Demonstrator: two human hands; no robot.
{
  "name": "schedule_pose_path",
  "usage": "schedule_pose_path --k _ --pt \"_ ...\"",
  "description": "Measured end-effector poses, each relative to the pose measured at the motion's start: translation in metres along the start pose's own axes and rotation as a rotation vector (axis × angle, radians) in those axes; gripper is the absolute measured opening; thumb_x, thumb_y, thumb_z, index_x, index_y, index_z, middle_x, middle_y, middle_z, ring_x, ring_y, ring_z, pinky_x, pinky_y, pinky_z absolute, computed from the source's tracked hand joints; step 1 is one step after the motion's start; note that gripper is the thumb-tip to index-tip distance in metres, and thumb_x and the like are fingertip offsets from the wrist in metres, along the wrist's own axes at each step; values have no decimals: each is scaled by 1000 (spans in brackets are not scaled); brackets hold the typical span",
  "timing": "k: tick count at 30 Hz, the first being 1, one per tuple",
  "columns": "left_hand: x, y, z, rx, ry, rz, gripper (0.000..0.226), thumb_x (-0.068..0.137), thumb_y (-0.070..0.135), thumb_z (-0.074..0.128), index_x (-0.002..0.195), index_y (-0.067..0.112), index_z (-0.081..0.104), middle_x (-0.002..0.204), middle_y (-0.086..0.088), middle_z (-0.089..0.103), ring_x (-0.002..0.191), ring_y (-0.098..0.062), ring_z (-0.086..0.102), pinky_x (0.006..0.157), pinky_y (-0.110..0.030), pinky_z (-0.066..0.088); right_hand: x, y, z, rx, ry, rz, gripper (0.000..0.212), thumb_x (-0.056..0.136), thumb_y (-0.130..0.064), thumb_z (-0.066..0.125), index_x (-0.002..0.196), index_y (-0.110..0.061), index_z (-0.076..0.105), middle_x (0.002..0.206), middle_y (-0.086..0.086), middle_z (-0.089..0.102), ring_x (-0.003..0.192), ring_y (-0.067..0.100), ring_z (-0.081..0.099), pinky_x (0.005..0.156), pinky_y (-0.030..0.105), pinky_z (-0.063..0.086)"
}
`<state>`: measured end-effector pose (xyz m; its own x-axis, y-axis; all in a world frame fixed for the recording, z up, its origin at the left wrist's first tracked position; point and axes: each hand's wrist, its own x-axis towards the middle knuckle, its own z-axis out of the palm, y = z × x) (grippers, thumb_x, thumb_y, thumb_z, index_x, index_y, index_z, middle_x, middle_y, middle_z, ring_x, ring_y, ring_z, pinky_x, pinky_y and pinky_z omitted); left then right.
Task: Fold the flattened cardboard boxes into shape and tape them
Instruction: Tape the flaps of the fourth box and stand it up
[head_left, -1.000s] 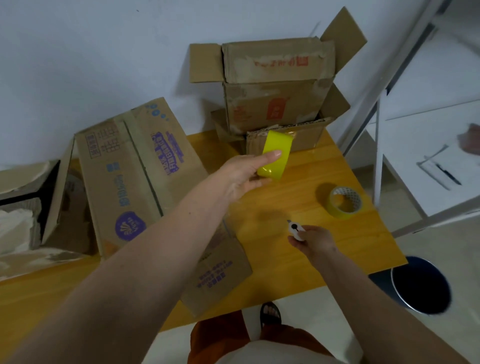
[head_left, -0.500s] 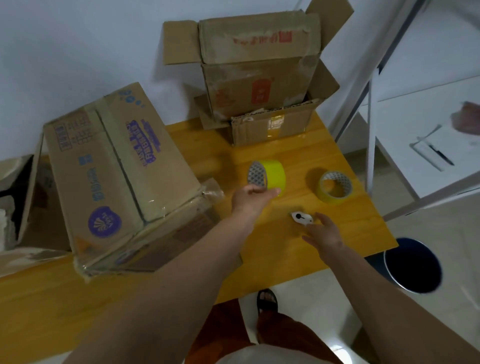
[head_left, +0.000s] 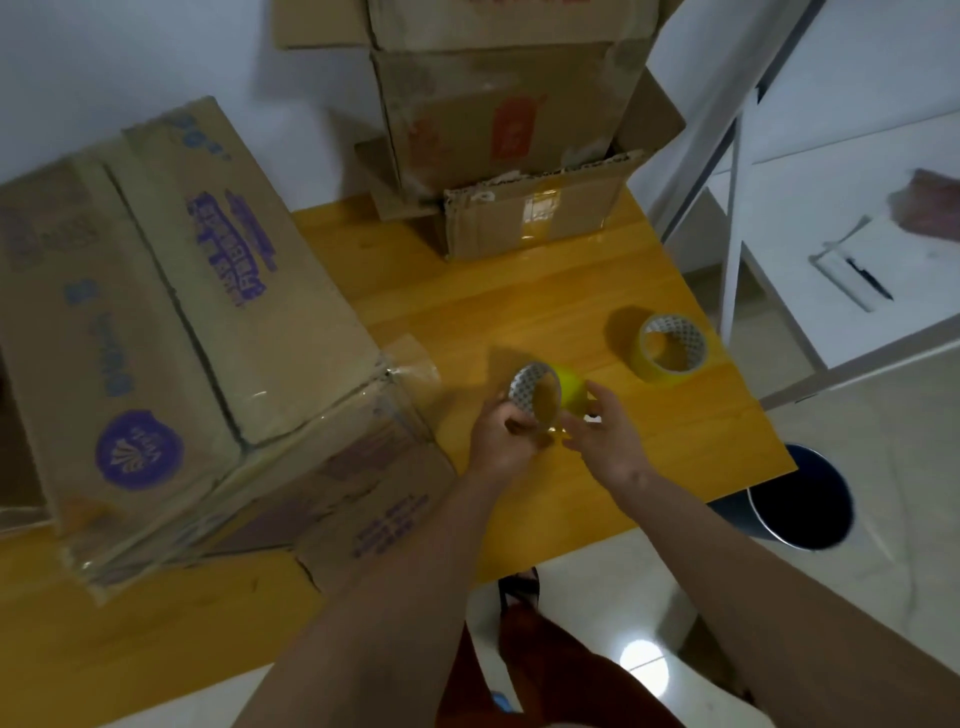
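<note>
A yellow tape roll (head_left: 569, 389) is held just above the wooden table (head_left: 519, 312), near its front right part. My left hand (head_left: 498, 441) grips the roll from the left, at its patterned core. My right hand (head_left: 605, 441) closes on the roll from the right, thumb and fingers at its edge. A small white object (head_left: 592, 418) shows at my right fingers; whether it is held is unclear. A large taped cardboard box (head_left: 171, 322) with purple print lies at the left, on a flattened cardboard piece (head_left: 374, 519).
A second yellow tape roll (head_left: 670, 351) lies on the table to the right. Open cardboard boxes (head_left: 509, 119) are stacked against the back wall on a small box (head_left: 535, 218). A dark bin (head_left: 800, 499) stands beyond the table's right corner, beside a white desk (head_left: 857, 208).
My left hand brought the yellow roll down and toward me from near the back boxes. My right hand left the white object's spot and came onto the roll.
</note>
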<state>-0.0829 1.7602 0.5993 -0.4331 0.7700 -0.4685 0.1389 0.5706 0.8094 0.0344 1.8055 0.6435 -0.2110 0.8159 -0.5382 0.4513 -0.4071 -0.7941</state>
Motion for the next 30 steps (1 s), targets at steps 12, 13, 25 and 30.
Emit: schedule_pose_path --k 12,13,25,30 --pt "-42 -18 -48 562 -89 112 57 87 -7 47 140 13 44 147 -12 35 135 -30 36 103 -30 35 -3 11 24 -559 -221 -172 14 84 1 63 88 -6 52 85 12 53 79 24 46 58 29 30" --pt "-54 -15 -56 508 -69 164 55 88 -7 44 139 13 46 143 -11 41 131 -28 41 100 -25 35 -3 6 22 -562 -226 -155 13 84 1 62 88 -6 52 86 11 55 80 24 48 58 29 32" --pt "-152 77 -190 803 578 644 46 100 33 36 135 9 53 145 -10 47 138 -24 37 116 -31 22 -100 -113 59 -199 63 -1181 25 98 -5 40 110 2 59 104 12 62 98 20 58 86 25 45" --pt "-137 60 -204 1170 359 273 83 87 64 -13 155 20 7 163 -3 0 150 -22 -5 122 -43 -1 -112 -138 103 -311 -225 -842 48 103 -30 31 146 -10 31 152 5 33 140 15 29 115 31 26"
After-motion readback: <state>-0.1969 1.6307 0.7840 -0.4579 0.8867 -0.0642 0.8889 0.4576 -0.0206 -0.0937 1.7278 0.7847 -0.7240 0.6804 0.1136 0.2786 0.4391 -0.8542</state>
